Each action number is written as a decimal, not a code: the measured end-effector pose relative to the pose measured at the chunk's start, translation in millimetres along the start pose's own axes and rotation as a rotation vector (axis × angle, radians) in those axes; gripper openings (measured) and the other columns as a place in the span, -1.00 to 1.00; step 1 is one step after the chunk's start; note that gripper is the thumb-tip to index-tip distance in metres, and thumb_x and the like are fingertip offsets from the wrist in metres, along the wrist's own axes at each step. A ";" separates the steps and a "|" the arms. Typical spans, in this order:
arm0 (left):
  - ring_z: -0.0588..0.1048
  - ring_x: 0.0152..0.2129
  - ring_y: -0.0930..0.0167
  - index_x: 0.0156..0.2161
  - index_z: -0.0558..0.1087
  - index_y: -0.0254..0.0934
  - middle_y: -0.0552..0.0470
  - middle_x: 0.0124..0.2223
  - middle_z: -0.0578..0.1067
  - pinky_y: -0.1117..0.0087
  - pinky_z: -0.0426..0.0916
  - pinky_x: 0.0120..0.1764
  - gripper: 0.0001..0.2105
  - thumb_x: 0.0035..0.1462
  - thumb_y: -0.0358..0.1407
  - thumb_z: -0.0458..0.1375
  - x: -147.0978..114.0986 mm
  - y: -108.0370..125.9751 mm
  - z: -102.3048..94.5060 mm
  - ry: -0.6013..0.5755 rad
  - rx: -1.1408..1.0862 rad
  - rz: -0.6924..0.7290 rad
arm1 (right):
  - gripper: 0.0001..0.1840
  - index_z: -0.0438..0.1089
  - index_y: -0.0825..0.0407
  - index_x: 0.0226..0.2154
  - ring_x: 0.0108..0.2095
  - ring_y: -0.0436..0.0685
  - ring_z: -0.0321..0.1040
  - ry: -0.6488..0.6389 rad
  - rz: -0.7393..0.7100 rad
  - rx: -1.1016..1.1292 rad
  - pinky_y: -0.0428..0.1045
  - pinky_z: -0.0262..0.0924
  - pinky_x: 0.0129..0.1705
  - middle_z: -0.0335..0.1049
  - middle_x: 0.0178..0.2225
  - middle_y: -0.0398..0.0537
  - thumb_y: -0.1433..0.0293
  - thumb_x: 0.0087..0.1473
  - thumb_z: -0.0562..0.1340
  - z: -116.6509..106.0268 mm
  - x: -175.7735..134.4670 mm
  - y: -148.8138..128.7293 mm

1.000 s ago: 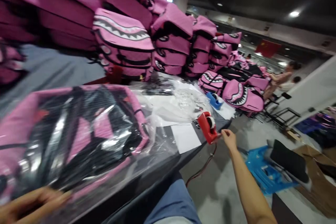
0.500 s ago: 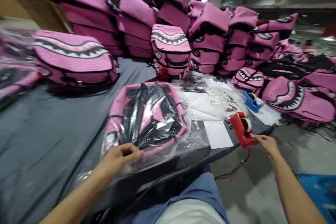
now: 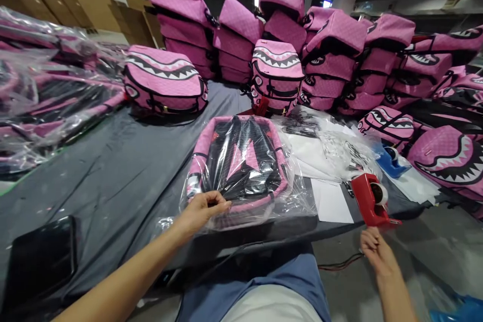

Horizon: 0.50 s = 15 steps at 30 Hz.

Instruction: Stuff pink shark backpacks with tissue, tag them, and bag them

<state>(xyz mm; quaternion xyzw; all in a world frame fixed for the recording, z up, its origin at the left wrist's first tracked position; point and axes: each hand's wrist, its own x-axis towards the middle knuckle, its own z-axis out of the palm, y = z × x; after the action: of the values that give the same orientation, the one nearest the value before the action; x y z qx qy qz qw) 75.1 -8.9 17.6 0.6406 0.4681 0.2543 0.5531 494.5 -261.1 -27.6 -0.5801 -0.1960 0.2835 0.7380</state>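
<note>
A pink and black backpack (image 3: 245, 158) lies straps-up on the table in front of me, inside a clear plastic bag (image 3: 294, 204). My left hand (image 3: 209, 205) pinches the bag's film at its near edge, over the lower left of the backpack. To the right, a red tape dispenser (image 3: 364, 196) with a white roll sits by the table edge. Just below the dispenser is my right hand (image 3: 375, 247), apart from it, with the fingers curled together. Whatever those fingers hold, if anything, is too small to make out.
Pink shark-mouth backpacks (image 3: 277, 73) stand in stacks along the back. Bagged backpacks (image 3: 71, 95) lie at the left, near a black flat item (image 3: 41, 254). White paper (image 3: 332, 201), a blue tape dispenser (image 3: 392, 161) and more backpacks occupy the right side.
My right hand has come off the red tape dispenser and moved down toward me. The left hand keeps its pinch on the bag. The view has turned left.
</note>
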 end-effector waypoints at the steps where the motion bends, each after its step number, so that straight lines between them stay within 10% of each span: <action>1: 0.29 -0.55 0.43 -0.61 0.36 -0.23 0.11 -0.57 0.37 0.39 0.20 -0.40 -0.57 -0.22 0.11 0.30 -0.1 0.5 0.7 0.006 -0.003 0.001 | -0.45 0.03 -0.07 -0.57 -0.67 -0.11 -0.36 -0.079 0.060 0.009 -0.14 -0.32 -0.70 -0.20 -0.63 -0.39 0.14 -0.13 0.45 22.8 -6.7 1.8; 5: 0.31 -0.54 0.43 -0.59 0.39 -0.24 0.09 -0.55 0.41 0.40 0.19 -0.40 -0.60 -0.20 0.09 0.28 -0.2 0.8 1.1 0.013 0.001 0.006 | -0.51 0.10 -0.07 -0.49 -0.66 -0.07 -0.31 -0.564 0.154 -0.120 -0.15 -0.24 -0.66 -0.20 -0.67 -0.40 -0.03 0.16 0.24 117.7 -32.9 -14.1; 10: 0.27 -0.57 0.44 -0.57 0.40 -0.24 0.09 -0.56 0.40 0.41 0.13 -0.44 -0.59 -0.21 0.09 0.28 -0.4 -0.8 0.3 0.010 0.001 -0.001 | -0.65 0.29 0.00 -0.43 -0.54 -0.06 0.05 -1.271 -0.313 -0.768 -0.11 -0.06 -0.46 0.20 -0.54 -0.27 0.11 0.22 0.27 216.0 -28.9 -51.9; 15: 0.26 -0.58 0.46 -0.56 0.39 -0.25 0.09 -0.56 0.40 0.43 0.10 -0.45 -0.60 -0.20 0.08 0.28 0.8 -4.7 0.5 -0.003 -0.012 -0.009 | -0.84 0.34 0.01 -0.36 -0.48 -0.04 0.25 -1.334 -0.698 -1.297 -0.11 -0.15 -0.44 0.38 -0.48 -0.24 0.36 0.23 0.31 271.9 -12.9 -42.7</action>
<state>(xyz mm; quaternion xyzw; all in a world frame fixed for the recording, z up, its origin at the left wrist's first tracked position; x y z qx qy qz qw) 74.3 -8.6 12.9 0.6356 0.4684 0.2536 0.5588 324.7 -73.8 82.2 -0.5030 -0.8480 0.1566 0.0585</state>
